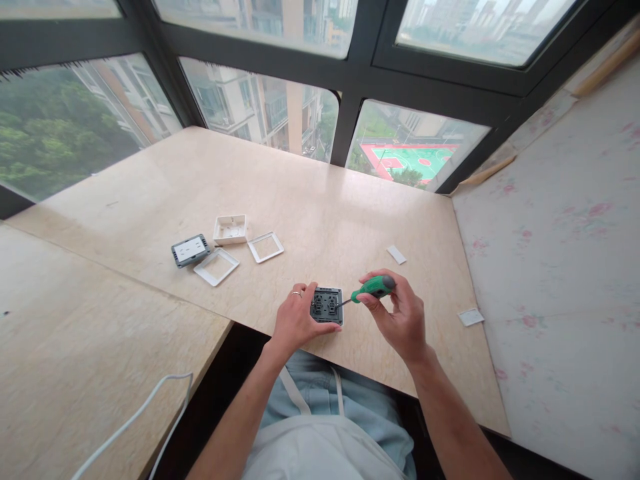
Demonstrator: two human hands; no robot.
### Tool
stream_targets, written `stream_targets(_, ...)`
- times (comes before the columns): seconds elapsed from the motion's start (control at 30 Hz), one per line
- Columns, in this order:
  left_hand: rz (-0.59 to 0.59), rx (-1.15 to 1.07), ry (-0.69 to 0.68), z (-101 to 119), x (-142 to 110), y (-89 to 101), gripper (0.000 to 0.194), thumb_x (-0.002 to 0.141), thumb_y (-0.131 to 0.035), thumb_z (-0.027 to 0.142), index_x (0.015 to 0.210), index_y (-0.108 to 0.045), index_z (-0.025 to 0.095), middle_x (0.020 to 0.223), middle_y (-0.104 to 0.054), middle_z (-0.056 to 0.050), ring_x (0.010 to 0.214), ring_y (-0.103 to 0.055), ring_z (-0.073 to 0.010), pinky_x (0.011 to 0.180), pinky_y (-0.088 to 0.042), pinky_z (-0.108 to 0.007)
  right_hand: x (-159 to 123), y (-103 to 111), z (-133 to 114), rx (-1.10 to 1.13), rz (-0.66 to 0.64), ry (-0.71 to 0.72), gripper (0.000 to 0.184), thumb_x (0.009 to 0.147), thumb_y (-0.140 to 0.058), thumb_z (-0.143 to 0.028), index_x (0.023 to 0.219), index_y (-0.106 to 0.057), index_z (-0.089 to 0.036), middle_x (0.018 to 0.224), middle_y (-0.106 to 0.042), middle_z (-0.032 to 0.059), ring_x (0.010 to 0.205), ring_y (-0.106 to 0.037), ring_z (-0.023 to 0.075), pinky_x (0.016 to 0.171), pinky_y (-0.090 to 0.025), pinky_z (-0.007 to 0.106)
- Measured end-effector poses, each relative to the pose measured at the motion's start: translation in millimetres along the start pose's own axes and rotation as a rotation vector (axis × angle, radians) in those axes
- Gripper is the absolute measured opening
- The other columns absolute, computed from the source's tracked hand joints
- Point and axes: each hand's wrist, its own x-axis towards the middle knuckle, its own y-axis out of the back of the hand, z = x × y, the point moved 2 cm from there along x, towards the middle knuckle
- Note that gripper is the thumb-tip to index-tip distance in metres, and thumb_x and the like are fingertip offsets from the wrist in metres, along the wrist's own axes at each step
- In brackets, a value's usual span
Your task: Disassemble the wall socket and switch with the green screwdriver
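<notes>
My left hand [299,317] grips a wall switch [327,307] at its left side, thumb along the near edge and fingers at the far edge. The switch lies near the counter's front edge, its dark grey inner face up within a white surround. In my right hand [397,310] is a screwdriver [373,288] with a green and dark handle. It slants down to the left, and its tip meets the right part of the switch's inner face. Whether the tip sits in a screw is too small to tell.
Left of my hands lie a socket module [191,250], a white mounting box [231,229] and two white frames [217,267]. Two white rocker plates [397,254] lie to the right, one by the papered wall [560,267]. A white cable [135,417] crosses the left counter; windows stand behind.
</notes>
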Motion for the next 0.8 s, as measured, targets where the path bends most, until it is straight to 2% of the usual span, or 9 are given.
stream_targets(0.17, 0.021, -0.022, 0.001, -1.5, -0.6, -1.2, 0.105, 0.056, -0.086, 0.070, 0.142, -0.047, 0.024, 0.136, -0.054, -0.017, 0.122, -0.059, -0.0379, 0.098, -0.050, -0.046, 1.8, 2.6, 1.7, 0.009, 0.024, 0.001, 0.025, 0.092, -0.072, -0.035, 0.111, -0.059, -0.025, 0.101, -0.073, 0.0055, 0.084, -0.069, 0.0194, 0.074, -0.058, 0.034)
stream_targets(0.47, 0.031, -0.035, 0.006, -2.9, -0.7, -2.7, 0.106, 0.055, -0.086, 0.071, 0.142, -0.048, 0.024, 0.137, -0.054, -0.016, 0.121, -0.061, -0.0379, 0.098, -0.051, -0.047, 7.0, 3.9, 3.8, 0.006, -0.031, -0.021, 0.024, 0.093, -0.071, -0.038, 0.109, -0.059, -0.025, 0.101, -0.073, 0.0057, 0.085, -0.070, 0.0199, 0.075, -0.059, 0.035)
stream_targets(0.8, 0.026, -0.022, 0.003, -4.3, -0.6, -3.6, 0.107, 0.056, -0.085, 0.073, 0.142, -0.047, 0.022, 0.138, -0.054, -0.016, 0.121, -0.061, -0.0365, 0.099, -0.052, -0.047, 10.4, 4.4, 9.4, 0.038, -0.025, -0.002, 0.025, 0.092, -0.072, -0.036, 0.111, -0.059, -0.024, 0.101, -0.073, 0.0049, 0.085, -0.070, 0.0190, 0.074, -0.058, 0.033)
